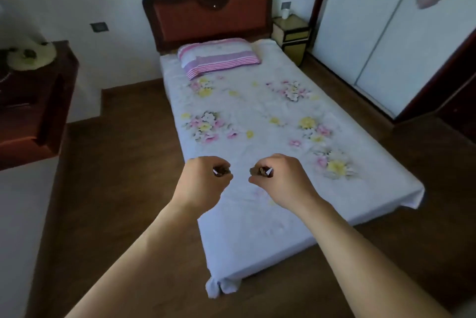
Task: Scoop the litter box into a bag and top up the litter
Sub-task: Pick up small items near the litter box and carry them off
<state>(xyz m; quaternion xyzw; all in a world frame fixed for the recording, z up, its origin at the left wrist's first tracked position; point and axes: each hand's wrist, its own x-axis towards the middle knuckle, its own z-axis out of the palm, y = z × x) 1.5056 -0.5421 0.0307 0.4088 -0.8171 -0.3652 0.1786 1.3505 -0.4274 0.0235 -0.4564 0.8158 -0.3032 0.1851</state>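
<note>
**Both hands curled up over the foot of the bed, litter box out of frame**

The person is standing at the foot of a bed (257, 238) with a floral sheet. The left hand (203, 180) and right hand (282, 178) are held out side by side above it, close together but not touching. Fingers on both are curled in tight. There's a tiny dark-and-white bit at each set of fingertips, too small to tell if anything is actually pinched.

The litter box, scoop and bag aren't anywhere in this view.

A striped pink pillow (219, 56) lies against the red headboard (211, 15), with a nightstand (292, 34) just beside it and a sliding-door wardrobe (386, 39) on the right. A dark wooden dresser (36, 106) is on the left.
</note>
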